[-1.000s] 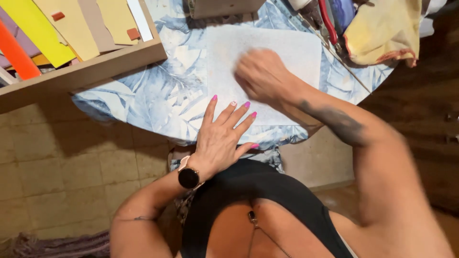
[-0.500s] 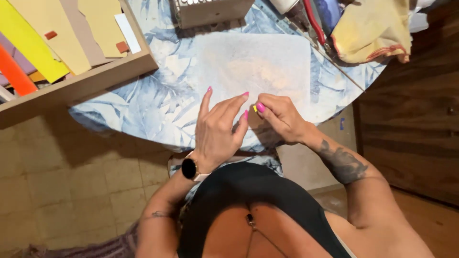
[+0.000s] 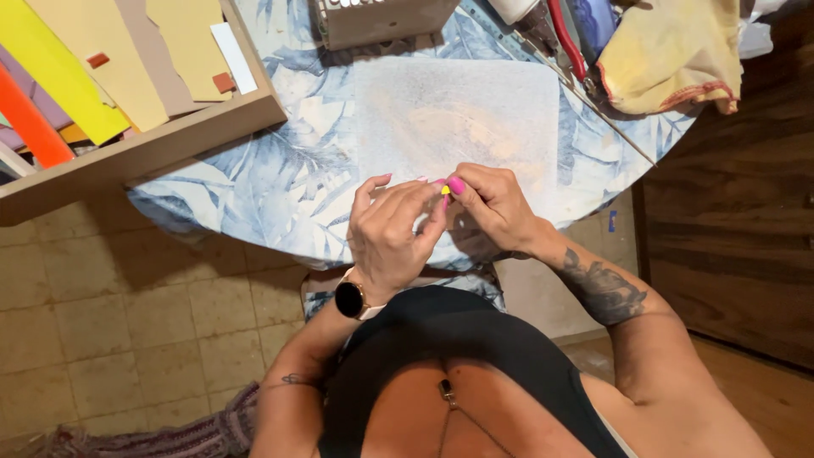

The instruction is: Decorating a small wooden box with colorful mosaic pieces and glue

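My left hand [image 3: 392,229] and my right hand [image 3: 492,208] meet over the near edge of the round table [image 3: 280,187], fingertips pressed together. Between them a tiny yellow piece [image 3: 445,190] shows, pinched by both hands. A translucent white sheet [image 3: 458,119] lies flat on the blue leaf-patterned cloth just beyond the hands. A black watch sits on my left wrist.
A wooden tray [image 3: 144,144] with yellow, tan and orange paper sheets stands at the left. A grey box [image 3: 381,21] is at the table's far side, a yellow cloth [image 3: 670,55] and tools at the far right. Tiled floor lies below left.
My right hand has come back from the sheet to the table's near edge. My left hand lifted off the cloth and both hands closed together on a small yellow piece.
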